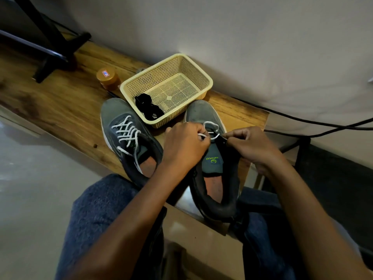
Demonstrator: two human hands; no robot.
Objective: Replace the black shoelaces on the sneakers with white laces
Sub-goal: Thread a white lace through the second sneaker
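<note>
A wooden bench (60, 102) stands against a pale wall (242, 37) on grey floor (30, 178).

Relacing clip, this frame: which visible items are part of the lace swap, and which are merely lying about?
Part of the job:
left sneaker, already white-laced
right sneaker
white lace, pinched by left hand and right hand
black laces in basket

Lying about:
orange-lidded jar
black stand
cables

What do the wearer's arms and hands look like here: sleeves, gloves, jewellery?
Both forearms are bare up to the frame edge: no sleeves, no gloves, no watch or wristband in view. The left hand seems to carry a thin ring on one finger; it is too small to be sure. The right hand shows none. Blue denim trousers cover the legs.
</note>
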